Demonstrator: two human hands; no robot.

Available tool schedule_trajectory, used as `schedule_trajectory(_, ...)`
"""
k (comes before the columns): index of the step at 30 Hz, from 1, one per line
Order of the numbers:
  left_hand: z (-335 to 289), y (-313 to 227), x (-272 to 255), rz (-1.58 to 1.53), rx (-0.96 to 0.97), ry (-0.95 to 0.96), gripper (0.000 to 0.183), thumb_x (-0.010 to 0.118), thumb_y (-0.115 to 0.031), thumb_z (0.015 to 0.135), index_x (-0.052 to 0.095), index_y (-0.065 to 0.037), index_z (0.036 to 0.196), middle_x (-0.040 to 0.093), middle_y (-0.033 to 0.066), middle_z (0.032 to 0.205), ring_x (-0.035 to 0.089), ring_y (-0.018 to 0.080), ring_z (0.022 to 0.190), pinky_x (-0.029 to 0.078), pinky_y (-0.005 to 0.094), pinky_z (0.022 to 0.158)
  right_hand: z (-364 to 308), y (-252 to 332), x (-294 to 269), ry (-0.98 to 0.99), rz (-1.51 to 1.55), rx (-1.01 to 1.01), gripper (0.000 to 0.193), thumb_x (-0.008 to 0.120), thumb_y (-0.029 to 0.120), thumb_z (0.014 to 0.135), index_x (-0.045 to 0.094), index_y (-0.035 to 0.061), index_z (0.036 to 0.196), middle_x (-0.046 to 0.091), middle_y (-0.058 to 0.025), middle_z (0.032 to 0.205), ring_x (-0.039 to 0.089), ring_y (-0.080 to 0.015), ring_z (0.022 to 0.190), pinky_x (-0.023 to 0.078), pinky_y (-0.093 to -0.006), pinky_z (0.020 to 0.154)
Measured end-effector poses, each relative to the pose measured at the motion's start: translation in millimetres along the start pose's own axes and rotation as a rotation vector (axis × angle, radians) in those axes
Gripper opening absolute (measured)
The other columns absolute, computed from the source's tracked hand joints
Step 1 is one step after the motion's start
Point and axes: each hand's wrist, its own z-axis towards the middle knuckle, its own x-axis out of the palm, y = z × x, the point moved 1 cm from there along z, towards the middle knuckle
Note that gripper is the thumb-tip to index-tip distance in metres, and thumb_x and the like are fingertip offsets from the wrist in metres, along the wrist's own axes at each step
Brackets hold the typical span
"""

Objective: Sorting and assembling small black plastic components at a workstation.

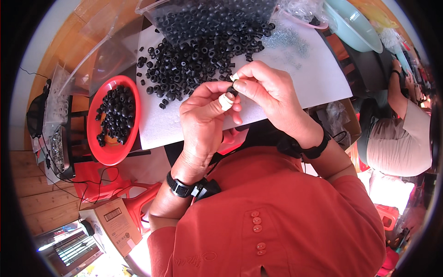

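Note:
Over the front edge of a white-covered table, my two hands meet at a small round black plastic part. My left hand pinches this part between thumb and fingers, and a cream finger cover sits on its thumb. From the right, my right hand comes in with thumb and index finger pressed together against the part's upper side; its index fingertip also wears a cream cover. Whatever lies between those two fingertips is too small to make out. Just beyond my hands spreads a loose pile of black plastic parts.
A clear plastic bin of black parts stands behind the pile. Tiny clear pieces lie right of it. At left is a red bowl holding black parts. A pale teal basin is far right; another person sits at right.

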Motion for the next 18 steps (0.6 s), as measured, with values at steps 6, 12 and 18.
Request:
schedule_trajectory(6,0.3,-2.4,2.2,0.016,-0.037,-0.028,0.02,0.065,-0.005,0.093,0.059,0.009,0.105,0.065,0.0146,0.085,0.062,0.0203,0.068,0.054,0.0292,0.059,-6.0,-7.7,6.1,-0.067,-0.17,-0.171,0.005,0.061,0.004,0.09,0.06,0.0012,0.095,0.063,-0.0124,0.08,0.066,-0.0282,0.068,0.051,-0.0345,0.057)
schedule_trajectory(12,-2.7,-2.5,1.5,0.021,-0.01,-0.038,0.019,0.066,-0.004,0.092,0.06,0.009,0.104,0.065,0.0141,0.084,0.061,0.0195,0.063,0.053,0.028,0.054,-7.8,-4.5,5.9,-0.066,-0.288,-0.276,0.011,0.062,0.0,0.085,0.059,0.0029,0.095,0.061,-0.0108,0.08,0.063,-0.0303,0.067,0.05,-0.0386,0.056)
schedule_trajectory(18,-1.5,-0.3,1.8,0.031,-0.014,-0.055,0.017,0.067,-0.002,0.091,0.06,0.008,0.103,0.065,0.0138,0.085,0.061,0.0183,0.064,0.052,0.0279,0.052,-3.4,0.4,1.1,-0.009,-0.399,-0.295,0.013,0.063,0.001,0.08,0.056,0.0039,0.09,0.06,-0.0089,0.078,0.062,-0.0303,0.069,0.049,-0.0403,0.055)
